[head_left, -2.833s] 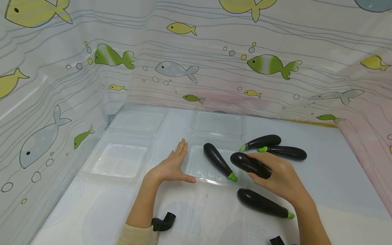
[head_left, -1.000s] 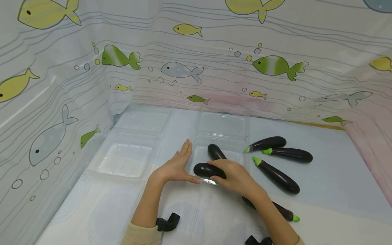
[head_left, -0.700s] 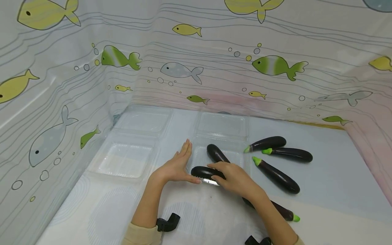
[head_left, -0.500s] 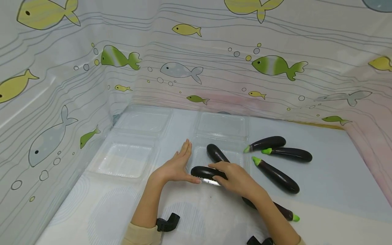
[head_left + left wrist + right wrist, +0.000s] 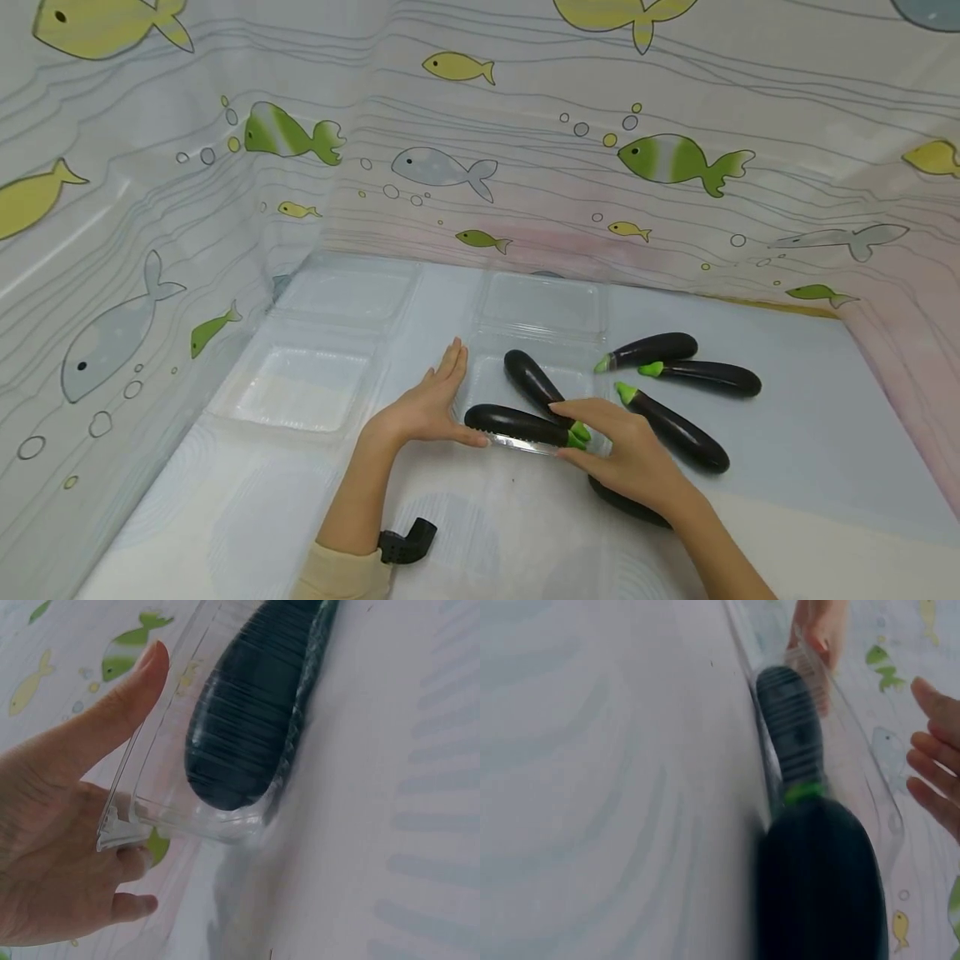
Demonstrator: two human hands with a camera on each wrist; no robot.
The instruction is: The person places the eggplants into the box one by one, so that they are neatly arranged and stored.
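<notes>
Two dark eggplants lie in a clear plastic clamshell box [image 5: 486, 372]: one eggplant [image 5: 517, 423] along its front wall, another eggplant [image 5: 527, 377] slanting behind. Their green stem ends meet at the box's right. My left hand [image 5: 422, 414] stands at the box's left end, fingers straight and thumb along the front rim. In the left wrist view, that hand [image 5: 71, 817] touches the clear wall beside the front eggplant [image 5: 244, 712]. My right hand [image 5: 626, 446] is spread around the stem ends without gripping; in the right wrist view the hand [image 5: 939, 754] has fingers apart and holds nothing.
Several more eggplants lie right of the box: a back eggplant [image 5: 652, 350], one beside it [image 5: 712, 377], one slanting [image 5: 682, 433], and one [image 5: 626, 504] partly under my right forearm. A second clear box [image 5: 303, 387] stands open at the left. Fish-printed sheeting [image 5: 540, 167] walls the back.
My right hand carried an eggplant leftward from the right, set it along the front of the box, then let go and drew back rightward. The left hand stayed at the box's left end.
</notes>
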